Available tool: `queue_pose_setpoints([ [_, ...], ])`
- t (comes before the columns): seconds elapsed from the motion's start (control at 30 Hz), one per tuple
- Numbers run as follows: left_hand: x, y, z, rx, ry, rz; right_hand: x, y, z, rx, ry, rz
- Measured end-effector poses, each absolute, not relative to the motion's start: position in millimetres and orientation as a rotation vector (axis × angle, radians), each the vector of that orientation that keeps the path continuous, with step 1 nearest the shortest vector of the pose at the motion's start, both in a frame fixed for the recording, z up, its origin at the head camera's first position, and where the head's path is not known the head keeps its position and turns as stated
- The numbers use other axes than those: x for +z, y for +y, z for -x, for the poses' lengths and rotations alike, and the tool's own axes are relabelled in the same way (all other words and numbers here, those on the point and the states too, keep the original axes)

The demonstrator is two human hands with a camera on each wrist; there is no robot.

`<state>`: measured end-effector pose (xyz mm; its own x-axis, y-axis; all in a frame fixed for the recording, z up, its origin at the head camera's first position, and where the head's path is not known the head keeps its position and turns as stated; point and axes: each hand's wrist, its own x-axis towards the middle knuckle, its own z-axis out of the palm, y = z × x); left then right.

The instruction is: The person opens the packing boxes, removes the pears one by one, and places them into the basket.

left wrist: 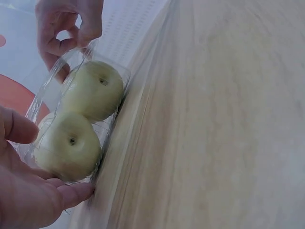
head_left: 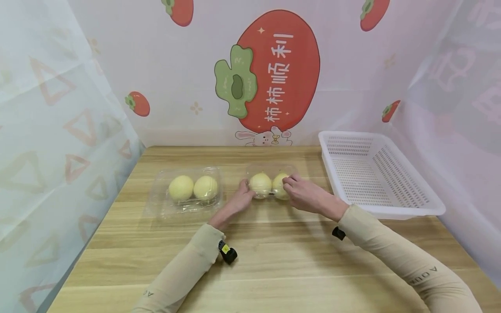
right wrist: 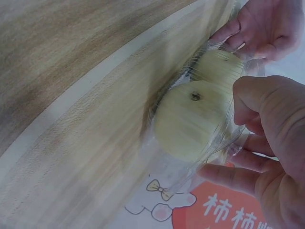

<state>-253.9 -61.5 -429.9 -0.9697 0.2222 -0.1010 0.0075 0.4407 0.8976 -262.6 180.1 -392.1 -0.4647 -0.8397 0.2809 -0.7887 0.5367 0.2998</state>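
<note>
A clear plastic clamshell box [head_left: 271,167] holding two round, pale yellow pears sits on the wooden table. Its left end is in my left hand [head_left: 239,200], with thumb above and fingers low along the side in the left wrist view. My right hand [head_left: 307,193] pinches the clear plastic near the box's right end, fingers curled. The left pear [left wrist: 67,145] and right pear [left wrist: 95,90] lie side by side under the plastic. Glare hides whether the lid is fastened.
To the left stands a second clear clamshell box [head_left: 172,213] with two similar pears [head_left: 181,188] inside. A white perforated basket [head_left: 352,174] occupies the table's right side. Behind the table [head_left: 274,261] hangs a printed curtain [head_left: 176,108].
</note>
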Motion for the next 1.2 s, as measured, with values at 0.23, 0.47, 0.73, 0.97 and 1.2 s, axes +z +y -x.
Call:
queue_pose_setpoints([
  [0.23,-429,-61,254,1.684,2.413,-0.156,-386,176,263,-0.111,-2.405,-1.34],
  [0.47,-433,-66,256,1.701,2.384,-0.144,-372,178,270,0.115,-2.422,-1.356],
  [0.73,-434,-66,256,1.723,2.388,-0.086,-364,178,276,0.142,-2.488,-1.372],
  [0.97,-431,-64,254,1.735,2.403,-0.052,-353,182,282,0.271,-2.486,-1.359],
  [1.2,-430,-64,254,1.757,2.389,-0.058,-342,185,289,0.318,-2.495,-1.319],
])
